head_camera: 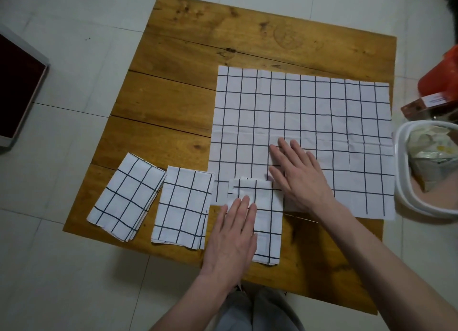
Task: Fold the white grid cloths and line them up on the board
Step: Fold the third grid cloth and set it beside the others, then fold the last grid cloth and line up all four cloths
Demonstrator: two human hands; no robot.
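A wooden board [173,88] lies on the tiled floor. Along its near edge sit three folded white grid cloths: one at the left [126,197], tilted, one beside it [183,207], and a third [269,221] further right. My left hand [233,234] presses flat on the third folded cloth, fingers straight. A large unfolded grid cloth [309,112] is spread over the board's right half, under the third cloth's far end. My right hand [297,174] rests flat on this spread cloth, fingers straight, just right of the third folded cloth.
A white tub [406,197] with crumpled packets stands off the board's right edge, with a red container [441,75] and a brown box [421,105] behind it. A dark tray [17,93] lies on the floor at the left. My knees [257,311] are at the near edge.
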